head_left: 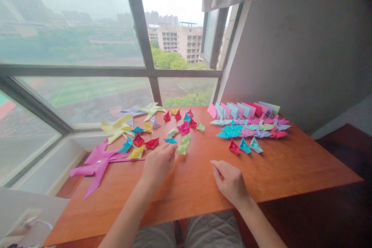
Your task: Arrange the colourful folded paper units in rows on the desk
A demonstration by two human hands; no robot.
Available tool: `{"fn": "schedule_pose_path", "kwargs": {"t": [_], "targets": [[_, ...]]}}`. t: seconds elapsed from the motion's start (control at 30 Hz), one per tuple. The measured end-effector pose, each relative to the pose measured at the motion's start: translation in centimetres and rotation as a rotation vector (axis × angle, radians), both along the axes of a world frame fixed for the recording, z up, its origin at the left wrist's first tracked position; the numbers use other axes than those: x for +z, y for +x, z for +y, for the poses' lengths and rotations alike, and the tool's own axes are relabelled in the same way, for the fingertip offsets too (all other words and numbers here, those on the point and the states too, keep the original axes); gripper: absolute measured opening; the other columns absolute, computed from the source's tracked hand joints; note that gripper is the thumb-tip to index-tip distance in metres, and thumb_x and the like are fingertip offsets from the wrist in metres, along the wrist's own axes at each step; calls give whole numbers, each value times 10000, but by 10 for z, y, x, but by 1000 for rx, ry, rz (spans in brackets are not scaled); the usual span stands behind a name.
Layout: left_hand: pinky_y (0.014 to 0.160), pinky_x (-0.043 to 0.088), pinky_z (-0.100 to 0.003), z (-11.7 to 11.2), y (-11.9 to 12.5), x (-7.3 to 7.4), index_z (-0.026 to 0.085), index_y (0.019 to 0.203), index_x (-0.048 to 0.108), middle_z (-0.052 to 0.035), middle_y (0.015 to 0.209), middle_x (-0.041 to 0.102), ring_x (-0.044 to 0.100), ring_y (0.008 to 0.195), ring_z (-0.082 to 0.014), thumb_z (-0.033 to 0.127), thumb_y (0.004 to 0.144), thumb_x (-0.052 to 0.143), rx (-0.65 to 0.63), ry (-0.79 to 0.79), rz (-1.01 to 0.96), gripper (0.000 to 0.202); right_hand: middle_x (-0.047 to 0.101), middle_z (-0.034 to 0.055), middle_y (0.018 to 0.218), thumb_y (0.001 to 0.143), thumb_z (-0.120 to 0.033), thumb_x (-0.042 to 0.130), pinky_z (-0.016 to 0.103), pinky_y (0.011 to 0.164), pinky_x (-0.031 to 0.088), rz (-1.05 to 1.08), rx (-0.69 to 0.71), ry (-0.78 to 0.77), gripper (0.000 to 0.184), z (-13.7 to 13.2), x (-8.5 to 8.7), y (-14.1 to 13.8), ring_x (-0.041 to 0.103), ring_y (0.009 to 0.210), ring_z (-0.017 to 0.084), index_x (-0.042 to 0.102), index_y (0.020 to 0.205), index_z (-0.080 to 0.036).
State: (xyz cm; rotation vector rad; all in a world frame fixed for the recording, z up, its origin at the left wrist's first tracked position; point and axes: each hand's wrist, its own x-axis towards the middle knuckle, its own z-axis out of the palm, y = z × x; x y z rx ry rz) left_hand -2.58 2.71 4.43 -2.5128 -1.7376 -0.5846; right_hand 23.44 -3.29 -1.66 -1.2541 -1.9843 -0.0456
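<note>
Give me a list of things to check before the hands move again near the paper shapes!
1. Left hand reaches the lime paper piece: ok, fingertips at its edge.
2. Left hand actually gripping it: cannot tell.
3. Right hand free: ok, resting on the table, holding nothing.
4. Bare wood between the hands: ok.
5. Pink pinwheel clear of the left arm: ok, lying apart.
6. Rows of folded shapes away from the right hand: ok.
</note>
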Motion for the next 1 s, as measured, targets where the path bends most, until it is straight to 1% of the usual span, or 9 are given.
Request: {"fn": "schedule_pose_path", "kwargs": {"t": [0.17, 0.23, 0.3, 0.47, 0.57, 0.67, 0.8, 0.9, 1.0], "targets": [[682, 471, -245, -19, 11, -6, 230, 1029, 667, -55, 961, 723, 674, 811, -184, 177, 938, 465, -188, -19, -148, 228, 700, 58, 831, 932, -122, 468, 290, 730, 509, -15, 9, 4, 242, 2, 1, -1, 672, 762, 176, 658, 1069, -181], [715, 485, -252, -27, 16, -11, 233, 1036, 666, -55, 967, 721, 677, 834, -186, 168, 936, 469, -237, -52, -187, 230, 702, 57, 828, 939, -139, 468, 287, 728, 516, -1, 13, 1, 238, 2, 3, -1, 672, 753, 174, 657, 1075, -185], [726, 490, -253, -34, 21, -17, 237, 1024, 668, -49, 955, 721, 677, 834, -184, 157, 933, 474, -257, -88, -215, 228, 701, 58, 826, 946, -162, 468, 280, 719, 523, 24, 29, -21, 235, 2, 6, -2, 671, 752, 171, 649, 1094, -188], [691, 486, -230, -42, 29, -26, 239, 1000, 667, -33, 911, 711, 669, 774, -161, 132, 914, 499, -258, -143, -275, 216, 711, 72, 910, 944, -200, 490, 288, 754, 550, 67, 153, -80, 224, 1, 15, -4, 682, 837, 180, 650, 1100, -201], [677, 487, -229, -43, 29, -29, 233, 980, 666, -29, 881, 706, 664, 753, -159, 129, 911, 502, -258, -160, -290, 206, 710, 58, 891, 935, -192, 509, 278, 752, 548, 74, 206, -98, 186, 1, 17, -4, 681, 825, 171, 666, 1032, -214], [687, 501, -235, -43, 26, -30, 228, 999, 668, -37, 901, 717, 672, 759, -160, 134, 914, 494, -254, -154, -331, 215, 698, 47, 846, 926, -170, 516, 270, 739, 534, 77, 224, -109, 158, 1, 16, -4, 665, 790, 161, 667, 935, -218], [683, 525, -241, -43, 21, -32, 226, 1070, 664, -41, 917, 736, 684, 756, -162, 160, 907, 505, -230, -150, -398, 238, 685, 37, 828, 917, -129, 510, 265, 739, 520, 72, 205, -122, 167, 2, 13, -4, 652, 791, 156, 651, 904, -218], [637, 526, -240, -44, 18, -33, 220, 1007, 683, -41, 869, 739, 680, 721, -166, 163, 887, 510, -193, -157, -423, 219, 680, 29, 819, 902, -121, 532, 252, 738, 514, 44, 202, -127, 149, 2, 13, -4, 652, 789, 152, 644, 891, -219], [625, 523, -244, -46, 18, -33, 215, 965, 689, -45, 847, 740, 678, 714, -174, 176, 871, 525, -174, -168, -426, 193, 682, 31, 832, 890, -128, 553, 251, 742, 511, 26, 214, -125, 127, 1, 14, -6, 651, 793, 154, 641, 897, -219]]}}
